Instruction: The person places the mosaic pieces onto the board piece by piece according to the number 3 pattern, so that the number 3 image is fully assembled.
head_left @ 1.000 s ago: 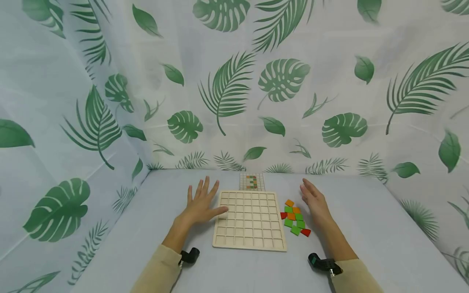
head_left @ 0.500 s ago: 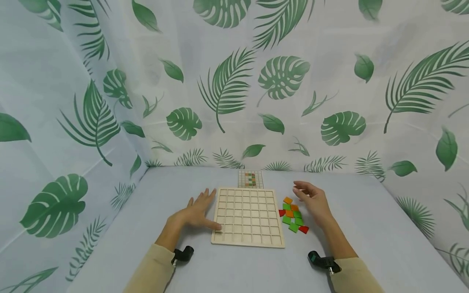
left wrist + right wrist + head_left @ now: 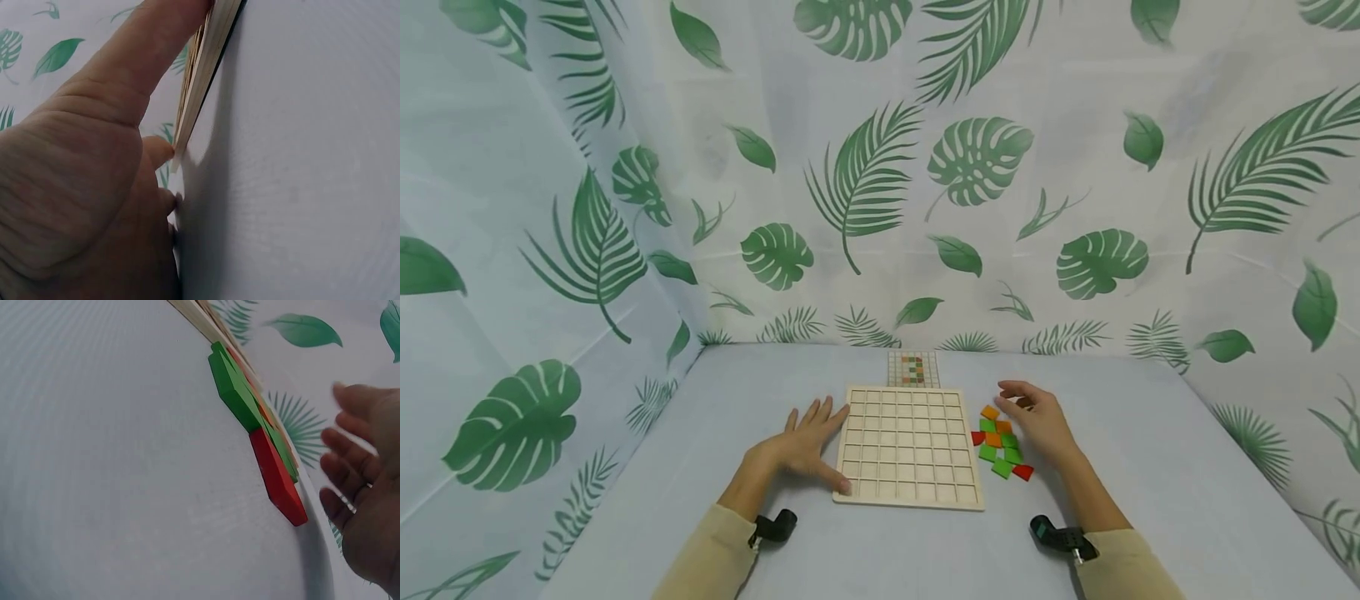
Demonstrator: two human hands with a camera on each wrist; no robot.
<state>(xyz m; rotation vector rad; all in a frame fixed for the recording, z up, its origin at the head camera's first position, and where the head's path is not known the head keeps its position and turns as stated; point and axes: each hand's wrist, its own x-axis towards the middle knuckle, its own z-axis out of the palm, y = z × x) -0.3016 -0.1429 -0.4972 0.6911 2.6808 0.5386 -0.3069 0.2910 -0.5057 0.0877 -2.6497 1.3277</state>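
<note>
A pale wooden grid board (image 3: 916,450) lies on the table, its square cells bare. My left hand (image 3: 801,446) spreads along its left side, the thumb on the near left corner and the index fingertip by the left edge. In the left wrist view, the thumb (image 3: 128,69) reaches over the board's edge (image 3: 209,69). My right hand (image 3: 1041,423), fingers loosely bent and holding nothing, hovers beside a cluster of small flat tiles. Among these are an orange tile (image 3: 990,412), a green tile (image 3: 1002,468) and a red tile (image 3: 1023,472). In the right wrist view, the red tile (image 3: 278,478) stands nearest.
Behind the board lies a small pattern card (image 3: 913,369) with a printed grid and coloured squares. A pale cloth covers the table (image 3: 895,554). Leaf-printed fabric (image 3: 880,250) hangs at the back and sides.
My left hand has slid toward me along the board's left side, its thumb now at the near corner. My right hand has moved left and its fingers have bent over the tiles.
</note>
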